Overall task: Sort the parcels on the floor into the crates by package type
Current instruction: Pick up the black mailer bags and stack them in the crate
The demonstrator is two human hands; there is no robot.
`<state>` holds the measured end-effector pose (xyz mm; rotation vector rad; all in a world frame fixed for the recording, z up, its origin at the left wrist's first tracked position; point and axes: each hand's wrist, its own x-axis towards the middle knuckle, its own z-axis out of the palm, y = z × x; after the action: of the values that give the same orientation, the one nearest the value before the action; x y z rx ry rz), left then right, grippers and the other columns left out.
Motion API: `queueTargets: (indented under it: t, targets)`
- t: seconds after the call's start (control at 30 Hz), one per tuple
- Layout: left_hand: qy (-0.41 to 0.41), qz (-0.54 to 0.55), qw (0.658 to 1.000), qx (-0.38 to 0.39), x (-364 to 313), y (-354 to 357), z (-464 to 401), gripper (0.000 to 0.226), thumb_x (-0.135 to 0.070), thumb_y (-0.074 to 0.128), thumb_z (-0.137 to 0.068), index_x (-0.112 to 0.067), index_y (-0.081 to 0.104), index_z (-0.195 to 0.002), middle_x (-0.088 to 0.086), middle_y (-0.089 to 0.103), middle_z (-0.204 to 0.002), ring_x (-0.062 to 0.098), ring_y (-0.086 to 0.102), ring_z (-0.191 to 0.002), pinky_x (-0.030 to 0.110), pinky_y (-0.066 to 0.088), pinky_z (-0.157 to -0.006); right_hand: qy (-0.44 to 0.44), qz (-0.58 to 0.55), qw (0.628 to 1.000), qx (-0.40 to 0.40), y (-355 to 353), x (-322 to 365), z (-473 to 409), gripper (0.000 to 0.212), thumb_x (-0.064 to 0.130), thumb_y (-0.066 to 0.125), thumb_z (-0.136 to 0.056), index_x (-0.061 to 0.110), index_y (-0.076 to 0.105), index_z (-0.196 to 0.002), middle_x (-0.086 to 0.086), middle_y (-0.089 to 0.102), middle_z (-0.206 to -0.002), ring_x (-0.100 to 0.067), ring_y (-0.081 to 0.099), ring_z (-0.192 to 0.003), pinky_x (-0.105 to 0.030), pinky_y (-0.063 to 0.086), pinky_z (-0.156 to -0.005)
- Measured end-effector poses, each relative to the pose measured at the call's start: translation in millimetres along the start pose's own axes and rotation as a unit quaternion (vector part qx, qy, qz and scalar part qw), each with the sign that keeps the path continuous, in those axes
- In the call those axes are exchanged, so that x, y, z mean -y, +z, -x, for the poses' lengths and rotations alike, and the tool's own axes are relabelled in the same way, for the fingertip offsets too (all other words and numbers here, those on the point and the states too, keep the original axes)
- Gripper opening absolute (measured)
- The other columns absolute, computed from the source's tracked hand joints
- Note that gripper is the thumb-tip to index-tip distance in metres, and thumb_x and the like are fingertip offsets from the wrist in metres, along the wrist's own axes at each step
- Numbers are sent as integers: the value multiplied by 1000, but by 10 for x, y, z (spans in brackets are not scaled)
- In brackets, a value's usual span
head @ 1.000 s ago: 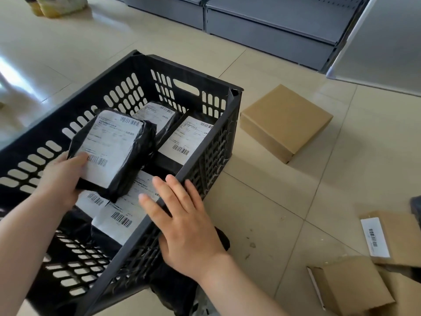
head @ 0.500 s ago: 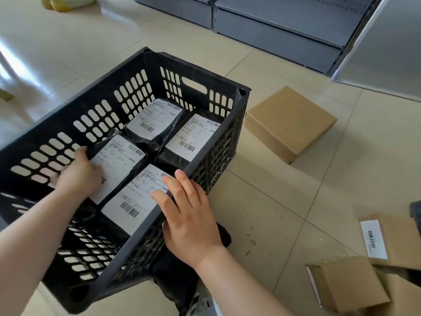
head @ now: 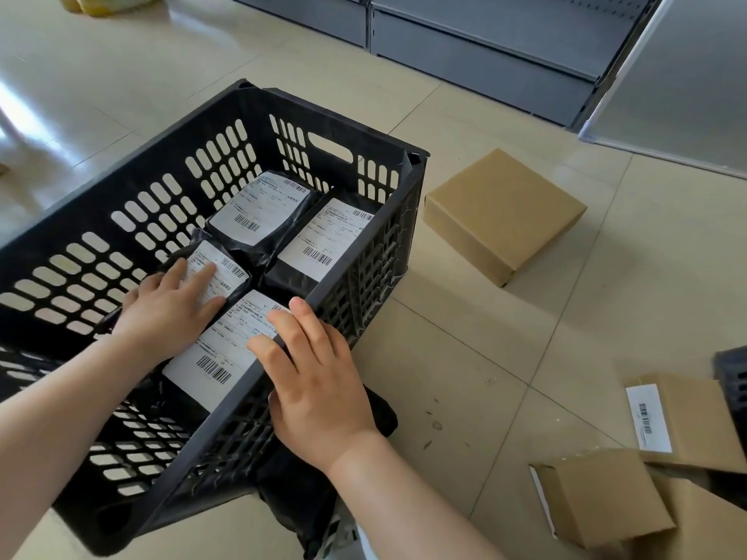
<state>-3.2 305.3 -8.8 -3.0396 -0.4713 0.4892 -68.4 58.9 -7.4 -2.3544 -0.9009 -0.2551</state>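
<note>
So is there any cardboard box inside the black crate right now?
No, the crate holds only black bags with white labels, and the cardboard boxes lie on the floor outside it.

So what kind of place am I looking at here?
Probably a shop back room or small parcel-sorting area: a black crate of labelled black mailer bags, cardboard boxes loose on the tiled floor, and bare grey metal shelving behind.
</note>
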Motion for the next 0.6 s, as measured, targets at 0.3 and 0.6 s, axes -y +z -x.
queueTargets:
  t: [0.3,0.6]
  targets:
    - [-11,182,981,-69,-469,-286,-41,51,-32,41,-99,-19,38,-148,10,33,-157,30,16,-149,52,12,-120,11,-118,992,47,-351,-125,31,64,8,40,-82,13,48,-145,-5,33,-161,-21,14,-153,-41,29,-118]
    - [130,313,938,-73,-1552,-974,353,52,-54,37,-99,-30,38,-145,0,41,-150,24,43,-134,47,33,-112,181,-235,954,42,-687,-478,150,67,-1,48,-90,23,36,-151,8,18,-165,-5,15,-151,-19,20,-119]
